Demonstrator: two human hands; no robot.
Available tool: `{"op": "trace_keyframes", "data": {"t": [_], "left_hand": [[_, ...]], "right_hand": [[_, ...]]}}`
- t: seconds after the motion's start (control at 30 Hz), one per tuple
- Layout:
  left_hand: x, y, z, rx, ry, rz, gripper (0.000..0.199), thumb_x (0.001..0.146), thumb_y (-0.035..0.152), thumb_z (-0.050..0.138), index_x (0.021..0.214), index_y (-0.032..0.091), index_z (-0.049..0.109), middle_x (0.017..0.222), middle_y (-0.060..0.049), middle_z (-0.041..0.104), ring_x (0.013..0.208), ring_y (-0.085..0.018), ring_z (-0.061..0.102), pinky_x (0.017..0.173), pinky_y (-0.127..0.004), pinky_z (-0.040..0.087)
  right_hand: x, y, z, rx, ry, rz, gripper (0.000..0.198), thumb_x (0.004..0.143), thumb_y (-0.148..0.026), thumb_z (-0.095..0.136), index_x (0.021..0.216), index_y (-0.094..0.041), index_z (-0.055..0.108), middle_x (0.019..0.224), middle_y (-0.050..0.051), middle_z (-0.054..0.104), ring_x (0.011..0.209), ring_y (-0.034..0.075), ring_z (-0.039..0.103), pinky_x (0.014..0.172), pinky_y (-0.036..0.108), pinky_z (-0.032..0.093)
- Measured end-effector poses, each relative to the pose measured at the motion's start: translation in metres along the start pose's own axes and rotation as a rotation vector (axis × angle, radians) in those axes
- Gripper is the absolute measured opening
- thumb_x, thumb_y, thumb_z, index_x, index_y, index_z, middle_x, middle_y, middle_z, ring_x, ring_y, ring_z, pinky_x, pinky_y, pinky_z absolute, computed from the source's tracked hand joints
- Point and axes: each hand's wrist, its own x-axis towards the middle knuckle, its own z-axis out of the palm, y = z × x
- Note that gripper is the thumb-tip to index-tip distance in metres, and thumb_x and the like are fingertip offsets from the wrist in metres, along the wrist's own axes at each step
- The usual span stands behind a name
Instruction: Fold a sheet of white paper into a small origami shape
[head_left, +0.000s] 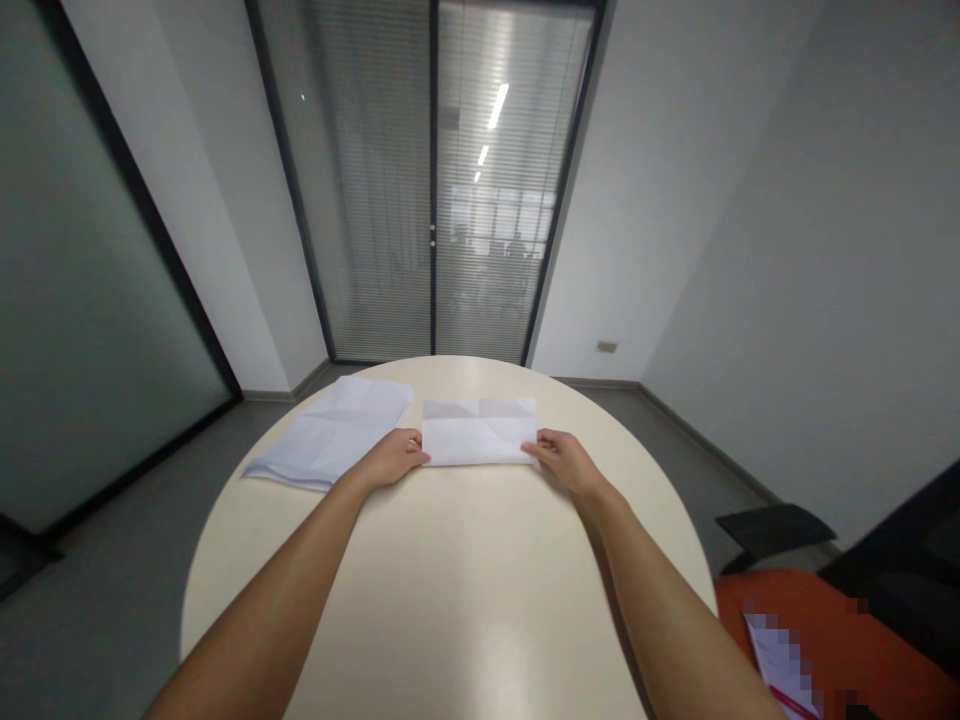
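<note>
A folded sheet of white paper [479,432], with crease lines across it, is held between my two hands over the far half of the round table. My left hand [391,457] pinches its left edge near the lower corner, thumb on top. At the opposite edge my right hand [566,458] grips it the same way, its thumb lying on the paper. Left of the folded sheet lies a stack of creased white paper [341,425], partly behind my left hand and wrist.
The pale round table [450,560] fills the middle. An orange chair [847,630] with a dark armrest [776,530] stands at its right, papers [780,650] on the seat, partly pixelated. Beyond the table are a glass partition with blinds [375,200] and white walls.
</note>
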Motion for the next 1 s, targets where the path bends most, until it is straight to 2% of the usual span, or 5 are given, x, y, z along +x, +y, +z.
{"op": "trace_keyframes", "data": {"t": [0.2,0.37,0.53,0.73,1.0], "left_hand": [[0.001,-0.001,0.001,-0.027,0.019,0.048,0.025,0.071,0.041,0.066,0.07,0.021,0.051,0.053,0.005,0.052,0.055,-0.015,0.049,0.055,-0.026,0.032],[0.002,-0.006,0.003,0.043,0.068,0.05,0.022,0.075,0.04,0.062,0.078,0.02,0.055,0.057,0.004,0.057,0.057,-0.016,0.051,0.055,-0.026,0.032],[0.004,-0.009,0.006,0.032,0.079,0.044,0.024,0.078,0.039,0.06,0.091,0.018,0.059,0.064,0.0,0.065,0.06,-0.018,0.057,0.056,-0.027,0.035],[0.005,-0.011,0.011,0.017,0.109,-0.04,0.034,0.079,0.032,0.062,0.109,0.017,0.059,0.071,-0.001,0.069,0.063,-0.02,0.061,0.06,-0.028,0.041],[-0.007,0.014,0.016,0.464,0.134,-0.18,0.041,0.085,0.029,0.058,0.125,0.021,0.056,0.097,-0.011,0.073,0.09,-0.028,0.068,0.074,-0.033,0.044]], "right_hand": [[-0.001,0.0,0.001,0.019,-0.013,0.003,0.049,0.082,-0.066,0.063,0.075,-0.017,0.061,0.065,-0.002,0.052,0.06,0.013,0.044,0.057,0.027,0.031],[-0.002,0.007,0.001,0.096,-0.09,0.015,0.055,0.083,-0.058,0.067,0.113,-0.012,0.066,0.067,-0.001,0.057,0.06,0.013,0.048,0.056,0.026,0.034],[-0.005,0.01,-0.001,0.193,-0.128,0.112,0.091,0.081,-0.042,0.074,0.155,-0.01,0.031,0.07,-0.002,0.059,0.066,0.015,0.055,0.061,0.027,0.04],[-0.007,0.015,0.0,0.247,-0.132,0.132,0.106,0.08,-0.034,0.074,0.161,-0.013,0.009,0.072,-0.006,0.056,0.068,0.013,0.053,0.068,0.028,0.043],[-0.004,0.012,0.002,0.037,-0.141,0.074,0.095,0.079,-0.032,0.074,0.158,-0.013,0.025,0.074,-0.004,0.059,0.068,0.015,0.056,0.067,0.028,0.044]]}}
